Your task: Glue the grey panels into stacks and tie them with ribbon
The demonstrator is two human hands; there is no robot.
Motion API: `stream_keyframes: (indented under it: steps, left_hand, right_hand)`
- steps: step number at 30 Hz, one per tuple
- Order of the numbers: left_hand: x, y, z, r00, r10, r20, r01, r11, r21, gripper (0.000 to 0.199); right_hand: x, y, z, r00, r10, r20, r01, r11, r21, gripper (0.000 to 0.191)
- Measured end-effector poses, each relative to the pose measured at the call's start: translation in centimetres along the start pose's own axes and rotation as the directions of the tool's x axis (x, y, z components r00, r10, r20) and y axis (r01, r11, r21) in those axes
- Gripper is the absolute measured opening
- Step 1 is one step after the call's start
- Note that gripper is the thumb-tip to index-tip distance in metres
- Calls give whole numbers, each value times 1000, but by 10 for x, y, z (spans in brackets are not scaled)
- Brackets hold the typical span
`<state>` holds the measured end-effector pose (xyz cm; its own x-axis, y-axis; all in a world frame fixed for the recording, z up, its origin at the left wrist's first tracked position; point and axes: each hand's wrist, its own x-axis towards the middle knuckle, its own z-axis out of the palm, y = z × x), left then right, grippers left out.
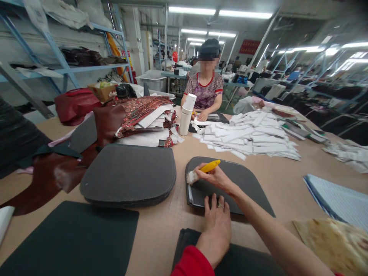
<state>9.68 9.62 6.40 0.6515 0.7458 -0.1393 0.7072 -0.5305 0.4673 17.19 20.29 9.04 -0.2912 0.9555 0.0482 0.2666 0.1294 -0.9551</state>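
Note:
My right hand (211, 177) is closed round a brush with a yellow handle (211, 166). Its white bristles (192, 178) touch the left edge of a dark grey rounded panel (238, 180), where a pale wet-looking strip runs. With fingers spread, my left hand (217, 220) rests flat on the near edge of that same panel. To the left lies a stack of similar dark panels (129, 174). Black sheets (241, 258) are partly under my left wrist, and another black sheet (71, 237) lies at the near left.
Across the table (178, 191) a person (205, 92) works behind a white bottle (186, 119). White strips (250, 134) are heaped at the back right, patterned red pieces (146, 115) at the back left. Papers (339, 195) lie on the right.

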Motion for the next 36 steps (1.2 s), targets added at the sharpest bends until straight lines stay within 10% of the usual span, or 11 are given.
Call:
stream_keyframes:
  steps: [12, 36]
  left_hand:
    - [10, -8, -17, 994, -70, 89, 79, 991, -108, 48]
    - [19, -17, -17, 988, -119, 102, 123, 992, -36, 54]
  right_hand:
    - [71, 30, -46, 972, -73, -225, 46, 991, -122, 24]
    - [38, 37, -162, 995, 47, -83, -68, 962, -265, 34]
